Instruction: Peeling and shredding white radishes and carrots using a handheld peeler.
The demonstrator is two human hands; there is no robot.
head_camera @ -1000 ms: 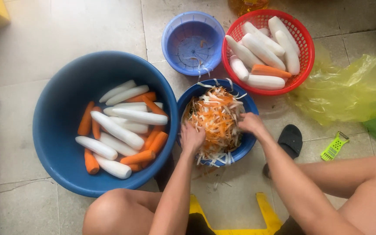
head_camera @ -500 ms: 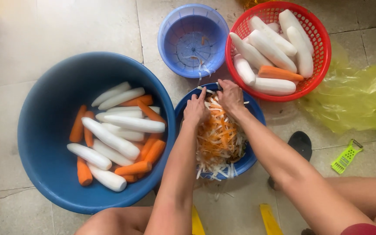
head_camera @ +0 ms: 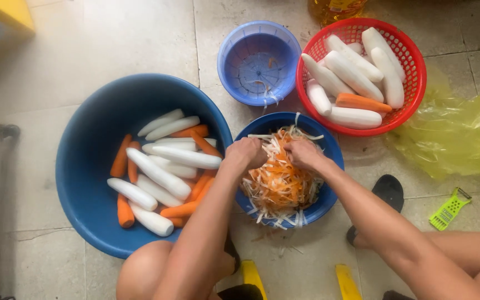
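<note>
A small dark blue bowl [head_camera: 329, 145] on the tiled floor holds a heap of shredded carrot and white radish [head_camera: 281, 186]. My left hand [head_camera: 244, 154] presses into the left top of the heap, fingers curled on the shreds. My right hand [head_camera: 302, 153] grips shreds at the top right of the heap. Both hands sit close together, knuckles up, fingertips buried.
A big blue basin [head_camera: 87, 166] at left holds several peeled white radishes and carrots. A perforated blue basket [head_camera: 259, 61] and a red basket [head_camera: 412, 72] with radishes and a carrot stand behind. A yellow plastic bag [head_camera: 456, 133], a green peeler [head_camera: 448, 208] and a black sandal [head_camera: 387, 191] lie at right.
Both hands moved from the far rim of the bowl toward me and down onto the heap's top. The camera view shifted slightly.
</note>
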